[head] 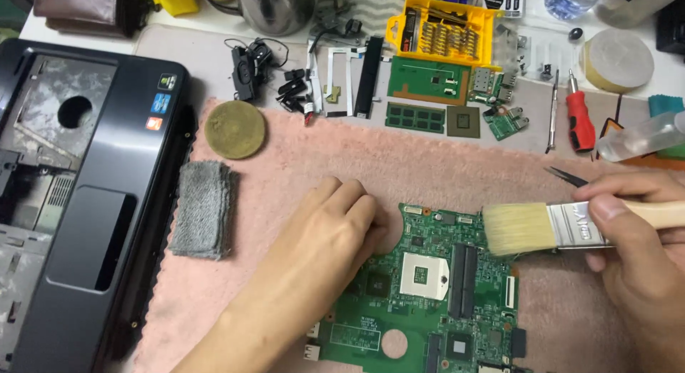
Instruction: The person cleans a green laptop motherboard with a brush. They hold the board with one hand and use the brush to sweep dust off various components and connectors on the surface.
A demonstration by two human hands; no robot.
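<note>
A pale worktable [207, 52] carried a pink towel [428, 166], on which the green motherboard [428, 294] lay, pinned by the left hand [335, 227]. Just left of that hand lay a grey folded cloth [203, 209] and a round brownish pad [235, 129]; farther left sat a black laptop shell [93, 202]. Beyond the right hand [635, 244], which gripped a brush [549, 227], lay small green boards [428, 80], a red screwdriver [580, 121] and a yellow bit case [442, 30].

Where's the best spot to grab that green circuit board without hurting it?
Probably by its bare outer edges. The green circuit board lies flat on the pink towel, its top crowded with chips and sockets, so pinching the left rim, near the left hand, looks safest.
</note>
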